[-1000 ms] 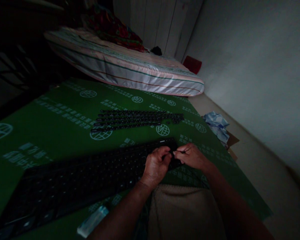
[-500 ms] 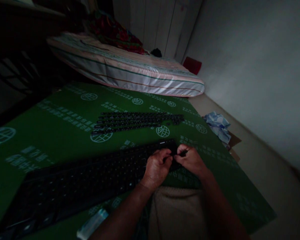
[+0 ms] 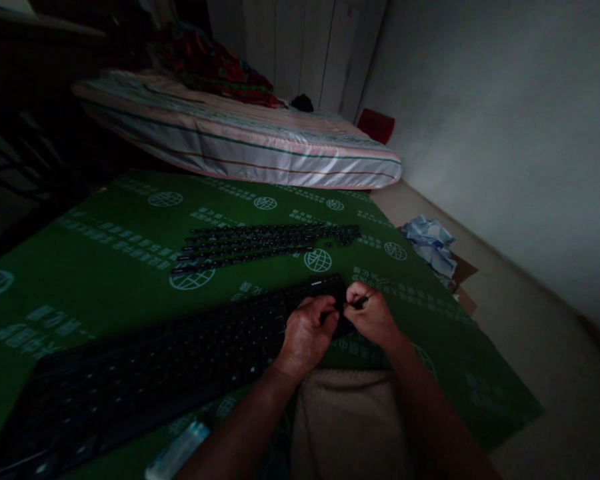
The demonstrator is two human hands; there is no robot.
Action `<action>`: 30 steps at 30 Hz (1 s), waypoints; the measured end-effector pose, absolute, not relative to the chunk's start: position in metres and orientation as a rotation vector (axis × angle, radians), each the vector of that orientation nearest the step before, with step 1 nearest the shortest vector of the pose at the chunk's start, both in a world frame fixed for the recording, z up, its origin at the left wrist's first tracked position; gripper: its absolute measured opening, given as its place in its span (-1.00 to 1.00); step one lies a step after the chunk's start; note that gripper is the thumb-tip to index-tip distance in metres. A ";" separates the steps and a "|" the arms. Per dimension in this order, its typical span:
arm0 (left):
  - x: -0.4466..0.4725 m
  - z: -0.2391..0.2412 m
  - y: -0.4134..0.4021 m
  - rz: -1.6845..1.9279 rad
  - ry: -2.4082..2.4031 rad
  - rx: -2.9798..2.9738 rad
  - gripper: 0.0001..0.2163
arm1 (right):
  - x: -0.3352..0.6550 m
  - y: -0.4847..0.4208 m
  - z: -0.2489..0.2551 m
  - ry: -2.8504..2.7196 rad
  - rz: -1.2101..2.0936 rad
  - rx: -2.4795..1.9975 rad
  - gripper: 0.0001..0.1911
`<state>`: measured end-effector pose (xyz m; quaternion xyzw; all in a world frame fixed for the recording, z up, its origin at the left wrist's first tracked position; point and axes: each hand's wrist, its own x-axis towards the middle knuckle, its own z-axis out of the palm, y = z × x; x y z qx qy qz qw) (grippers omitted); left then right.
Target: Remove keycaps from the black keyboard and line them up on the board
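A long black keyboard (image 3: 145, 373) lies slantwise across the green board, its bare key area dotted with small pale spots. Over its right end, my left hand (image 3: 307, 333) rests with curled fingers, thumb and forefinger drawn together; what they hold, if anything, is hidden. Close beside it, my right hand (image 3: 373, 313) is closed in a pinch, with something dark showing between the fingers, too dim to name. The two sets of fingertips nearly meet. Beyond the keyboard, loose black keycaps (image 3: 250, 243) are laid out in several rows.
The printed green board (image 3: 445, 373) carries everything. Near my left forearm lies a pale blue-white packet (image 3: 177, 450). A striped mattress (image 3: 280, 160) stands behind the board. Crumpled blue-white paper or plastic (image 3: 430, 243) sits on the floor to the right, beside a wall.
The whole view has shifted slightly, so the scene sits a little further left. Both hands stay at the keyboard's right end, their fingers in almost the same pose.
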<state>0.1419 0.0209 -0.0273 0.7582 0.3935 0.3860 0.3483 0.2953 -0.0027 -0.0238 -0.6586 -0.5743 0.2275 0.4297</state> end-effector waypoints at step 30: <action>0.181 0.001 0.044 0.382 1.372 2.567 -0.79 | 0.304 0.016 -0.015 -1.464 0.492 -1.701 -0.92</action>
